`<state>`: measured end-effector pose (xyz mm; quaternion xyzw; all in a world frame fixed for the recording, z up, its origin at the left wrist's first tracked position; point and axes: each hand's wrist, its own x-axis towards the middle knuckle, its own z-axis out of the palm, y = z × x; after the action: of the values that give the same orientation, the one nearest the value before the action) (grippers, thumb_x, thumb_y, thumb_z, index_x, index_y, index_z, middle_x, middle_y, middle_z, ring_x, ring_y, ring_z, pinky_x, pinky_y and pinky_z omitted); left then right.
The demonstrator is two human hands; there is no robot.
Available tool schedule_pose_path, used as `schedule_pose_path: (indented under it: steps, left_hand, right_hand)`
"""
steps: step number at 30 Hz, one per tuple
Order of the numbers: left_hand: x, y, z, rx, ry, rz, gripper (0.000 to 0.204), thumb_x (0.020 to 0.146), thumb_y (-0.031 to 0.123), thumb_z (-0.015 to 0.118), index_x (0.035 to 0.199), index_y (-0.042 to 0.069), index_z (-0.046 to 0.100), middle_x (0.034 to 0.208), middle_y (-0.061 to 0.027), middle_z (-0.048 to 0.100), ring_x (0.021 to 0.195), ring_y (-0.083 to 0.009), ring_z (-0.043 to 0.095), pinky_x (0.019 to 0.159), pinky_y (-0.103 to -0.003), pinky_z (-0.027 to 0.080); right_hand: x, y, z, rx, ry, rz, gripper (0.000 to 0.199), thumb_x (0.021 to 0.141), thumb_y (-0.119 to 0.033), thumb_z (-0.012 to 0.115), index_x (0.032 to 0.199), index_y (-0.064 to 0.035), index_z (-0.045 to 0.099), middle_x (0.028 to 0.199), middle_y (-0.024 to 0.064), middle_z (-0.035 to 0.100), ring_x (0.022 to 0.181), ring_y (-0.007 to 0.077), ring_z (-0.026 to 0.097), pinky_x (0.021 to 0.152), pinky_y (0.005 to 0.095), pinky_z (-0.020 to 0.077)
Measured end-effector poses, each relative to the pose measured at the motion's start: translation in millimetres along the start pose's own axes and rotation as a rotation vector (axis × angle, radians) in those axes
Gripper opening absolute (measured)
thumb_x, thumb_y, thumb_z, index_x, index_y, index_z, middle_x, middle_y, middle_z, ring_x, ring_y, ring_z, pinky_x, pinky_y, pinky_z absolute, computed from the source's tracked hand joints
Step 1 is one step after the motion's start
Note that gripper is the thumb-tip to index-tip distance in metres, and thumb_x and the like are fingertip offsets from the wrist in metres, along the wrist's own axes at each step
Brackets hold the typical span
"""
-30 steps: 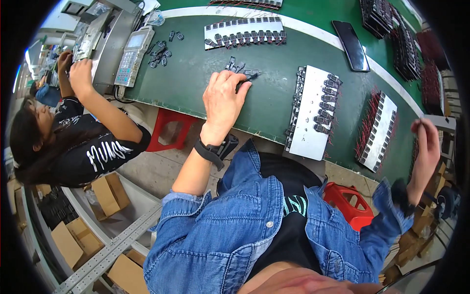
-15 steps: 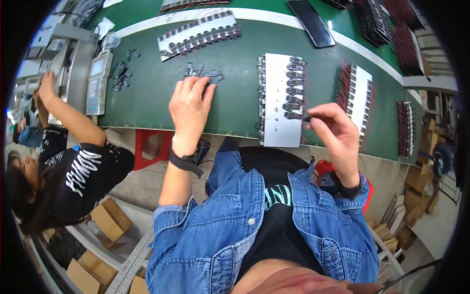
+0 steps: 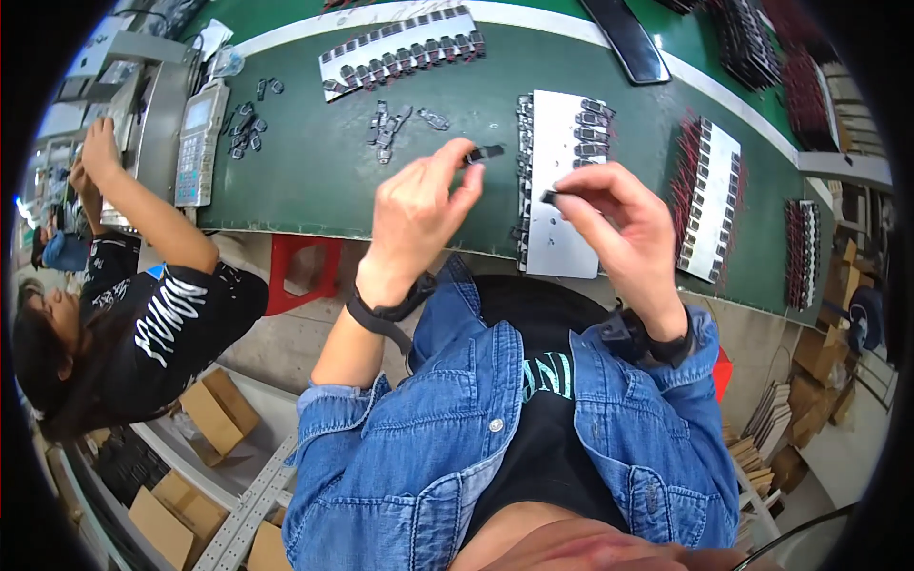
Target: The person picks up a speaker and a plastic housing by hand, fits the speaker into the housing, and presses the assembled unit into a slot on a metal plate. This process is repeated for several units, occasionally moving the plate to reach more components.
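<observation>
My left hand [image 3: 419,209] pinches a small black plastic part [image 3: 487,152] between thumb and fingertips, raised just left of a white plate [image 3: 562,238]. My right hand [image 3: 624,224] is over that plate, its thumb and forefinger closed on another small dark part [image 3: 549,197]. Black parts [image 3: 590,135] with thin red wires line the upper right edge of the plate, and more run down its left edge. Part of the right edge is hidden behind my right hand. Several loose black parts [image 3: 385,133] lie in a small pile beyond my left hand.
Another loaded plate [image 3: 405,48] lies at the far left, and one more [image 3: 709,195] at the right. A phone [image 3: 628,38] rests at the back. A grey handheld device [image 3: 195,143] and more loose parts [image 3: 248,128] are at the left, near a co-worker's arm [image 3: 157,214].
My left hand has left the loose pile and moved right, now holding a small black part. My right hand has shifted slightly left, over the plate. The view has shifted slightly.
</observation>
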<state>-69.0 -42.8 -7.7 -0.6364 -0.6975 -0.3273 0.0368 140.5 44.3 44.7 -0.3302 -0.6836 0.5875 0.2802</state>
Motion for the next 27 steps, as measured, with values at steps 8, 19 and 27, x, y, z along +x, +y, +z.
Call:
schedule_pose_path:
  steps: [8,19,27]
  left_hand:
    - [-7,46,7,-0.724,-0.1,-0.386,0.024,0.088,0.005,0.07,0.112,-0.001,0.068,0.092,-0.0103,0.074,0.087,-0.0161,0.073,0.077,-0.027,0.059]
    - [-10,47,4,-1.17,-0.248,-0.665,0.022,0.095,0.002,0.062,0.115,-0.004,0.067,0.101,-0.0099,0.073,0.093,-0.0143,0.071,0.083,-0.026,0.058]
    - [-11,51,2,-1.162,-0.256,-0.642,0.02,0.093,0.001,0.064,0.113,-0.004,0.069,0.1,-0.0086,0.073,0.09,-0.0119,0.07,0.081,-0.024,0.057]
  right_hand:
    - [10,18,8,-0.121,0.023,-0.047,0.011,0.09,0.0,0.067,0.101,0.0024,0.068,0.096,0.0052,0.067,0.087,0.0103,0.065,0.078,0.0242,0.0527]
    - [12,31,-9,0.249,-0.159,0.222,0.009,0.091,-0.002,0.067,0.099,0.0009,0.066,0.098,0.0038,0.066,0.088,0.01,0.064,0.075,0.0245,0.0539]
    - [14,34,-14,0.339,-0.289,0.274,0.018,0.094,-0.005,0.065,0.11,-0.0018,0.058,0.103,0.0037,0.063,0.087,0.0101,0.064,0.075,0.0244,0.0548]
